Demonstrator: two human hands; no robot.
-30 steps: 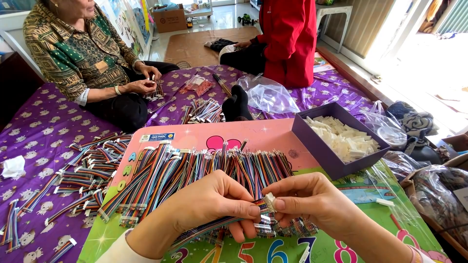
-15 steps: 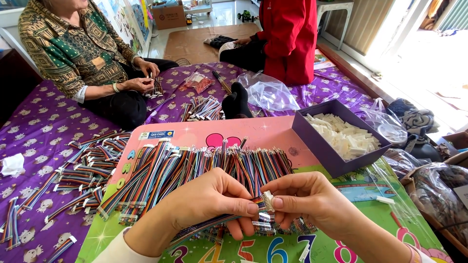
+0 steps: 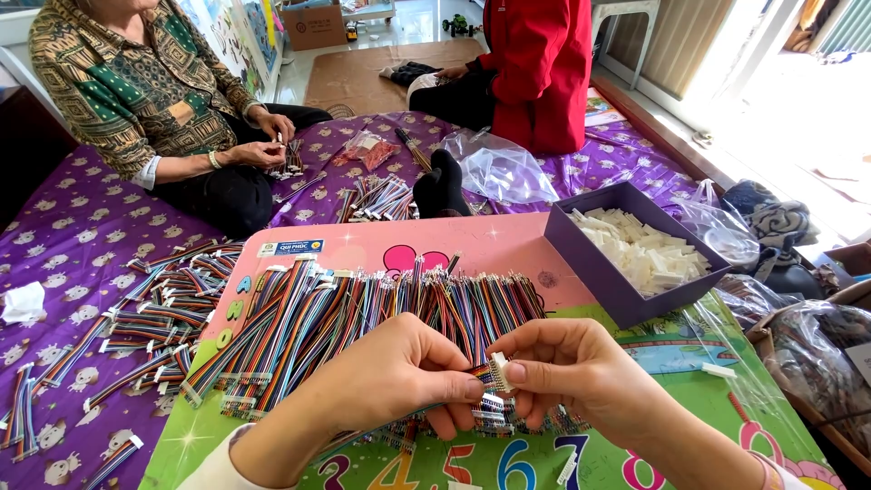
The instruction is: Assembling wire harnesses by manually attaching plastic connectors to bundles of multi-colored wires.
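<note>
— Hands first: our left hand (image 3: pixel 390 381) pinches the end of a striped ribbon cable (image 3: pixel 474 372) between thumb and forefinger; our right hand (image 3: pixel 567 372) grips a small white plug (image 3: pixel 498 371) by its sides, right against the cable's tip. Both are closed on their pieces, meeting just over the mat.

— Noted. Surroundings, big to small?

— We sit at a purple cloth (image 3: pixel 63 254) spread over the floor. On it lies a pink and green play mat (image 3: pixel 508 240). Across the mat, a wide heap of cables (image 3: pixel 363 318) in many colours; more bundles (image 3: pixel 154 299) rest on the cloth to our left. A purple box (image 3: pixel 590 259) of white plugs stands to our right, touching the mat's edge. One loose plug (image 3: pixel 719 370) lies on the green part.

— Others at work?

— One person in a patterned shirt (image 3: pixel 136 91) handles cables across from us; another in red (image 3: pixel 535 63) sits further back.

— How will the pieces handle?

— We judge the cable light and floppy, its bare tips easily bent, so hold it close behind the end. The plug looks hard, tiny and slick; take it by the flat sides, or it may slip.
</note>
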